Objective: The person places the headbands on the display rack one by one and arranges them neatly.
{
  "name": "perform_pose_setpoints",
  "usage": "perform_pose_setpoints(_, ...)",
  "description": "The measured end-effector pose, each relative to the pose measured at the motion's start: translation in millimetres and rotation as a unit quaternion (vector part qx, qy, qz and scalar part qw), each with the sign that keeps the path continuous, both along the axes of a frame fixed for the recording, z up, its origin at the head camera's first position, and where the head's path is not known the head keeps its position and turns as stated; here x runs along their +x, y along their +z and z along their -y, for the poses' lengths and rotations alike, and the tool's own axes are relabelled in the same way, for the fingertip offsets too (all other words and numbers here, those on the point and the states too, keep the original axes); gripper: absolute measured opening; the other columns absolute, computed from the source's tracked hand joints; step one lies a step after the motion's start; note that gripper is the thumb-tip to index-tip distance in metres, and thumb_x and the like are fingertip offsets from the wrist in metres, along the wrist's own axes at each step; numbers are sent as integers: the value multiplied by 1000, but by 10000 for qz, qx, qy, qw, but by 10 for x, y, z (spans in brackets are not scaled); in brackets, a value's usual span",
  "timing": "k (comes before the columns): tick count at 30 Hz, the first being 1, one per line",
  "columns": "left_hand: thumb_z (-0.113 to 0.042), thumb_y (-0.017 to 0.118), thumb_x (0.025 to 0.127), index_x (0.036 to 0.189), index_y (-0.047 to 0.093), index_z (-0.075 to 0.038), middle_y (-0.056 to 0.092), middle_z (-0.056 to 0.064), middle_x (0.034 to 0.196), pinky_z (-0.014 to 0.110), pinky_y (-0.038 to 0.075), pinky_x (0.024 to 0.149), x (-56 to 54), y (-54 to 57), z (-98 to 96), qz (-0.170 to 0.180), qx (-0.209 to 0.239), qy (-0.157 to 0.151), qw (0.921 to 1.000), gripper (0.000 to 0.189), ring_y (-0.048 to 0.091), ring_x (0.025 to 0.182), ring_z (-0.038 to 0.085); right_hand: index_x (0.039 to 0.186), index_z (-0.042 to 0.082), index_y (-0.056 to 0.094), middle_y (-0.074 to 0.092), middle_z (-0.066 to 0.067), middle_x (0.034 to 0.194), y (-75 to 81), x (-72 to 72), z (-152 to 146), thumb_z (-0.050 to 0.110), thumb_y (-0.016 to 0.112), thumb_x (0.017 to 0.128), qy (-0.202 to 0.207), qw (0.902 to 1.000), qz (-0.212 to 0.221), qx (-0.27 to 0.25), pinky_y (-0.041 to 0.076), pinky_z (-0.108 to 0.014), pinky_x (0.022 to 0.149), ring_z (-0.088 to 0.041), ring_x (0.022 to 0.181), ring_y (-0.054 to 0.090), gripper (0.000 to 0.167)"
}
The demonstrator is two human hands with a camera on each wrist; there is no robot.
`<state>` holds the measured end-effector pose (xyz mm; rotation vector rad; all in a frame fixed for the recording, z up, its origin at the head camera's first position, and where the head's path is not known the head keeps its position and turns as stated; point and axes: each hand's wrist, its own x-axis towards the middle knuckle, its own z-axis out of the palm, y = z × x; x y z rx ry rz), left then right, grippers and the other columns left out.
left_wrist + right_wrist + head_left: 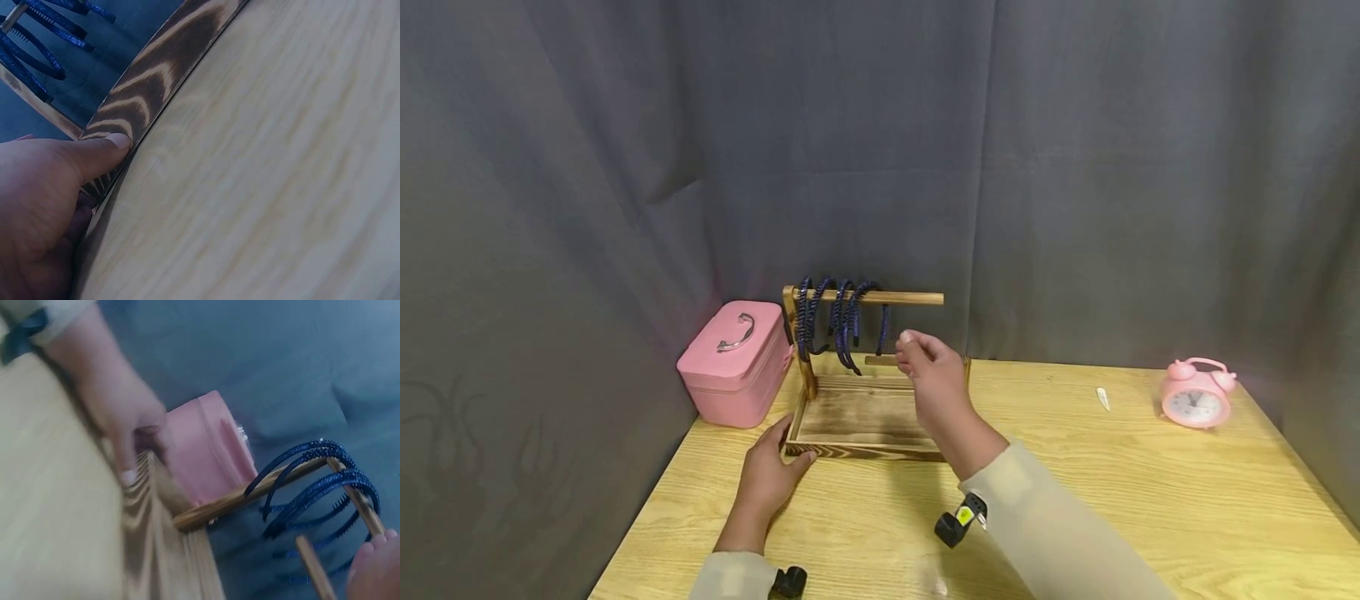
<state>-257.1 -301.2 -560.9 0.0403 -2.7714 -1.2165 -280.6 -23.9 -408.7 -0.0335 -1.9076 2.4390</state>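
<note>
My left hand (pixel 767 477) grips the front left corner of a wooden stand (pixel 865 451), thumb on the dark-grained front face and fingers round the side. The stand has a shallow tray base, one post and horizontal bars. Several glittery blue headbands (pixel 842 312) hang from its upper bar (pixel 917 297), towards the post. In front of the bars, my right hand (pixel 936 379) is raised with its fingers loosely bent. Nothing shows between them. In the right wrist view only part of the right hand (pixel 378 565) appears, beside the bars.
Left of the stand sits a pink case (pixel 733 362) with a metal handle. At the far right of the table (pixel 1075 475) stands a pink alarm clock (pixel 1197 396), with a small white hair clip-like piece (pixel 1102 398) to its left. Grey curtains (pixel 1112 183) hang behind.
</note>
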Motion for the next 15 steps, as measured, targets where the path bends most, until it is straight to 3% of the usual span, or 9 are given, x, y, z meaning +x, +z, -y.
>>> perform_pose_setpoints(7,-29,83,99,170,40,-11,45,26,169,67,44,122,-18,7,-45,-45,-29,-67,10000,85,46,154,50,132,-1,66,65,-7,120,-282,473,-527,27,56,116,184,9995,-54,254,57,-30,104,-20,112,63,34)
perform_pose_setpoints(12,-31,82,100,170,39,-11,45,27,168,68,45,121,-17,-4,-18,-3,-56,-67,10000,85,46,153,50,130,-3,67,68,-3,114,-417,776,-926,27,58,116,255,9973,-20,692,58,-32,104,-21,111,66,34)
perform_pose_setpoints(15,-32,82,100,170,37,-10,44,28,168,67,46,121,-11,-6,-2,59,-21,-73,10000,86,47,153,51,130,-2,68,69,-4,113,-497,915,-1203,29,58,116,468,9910,-80,1251,59,-31,104,-21,110,67,36)
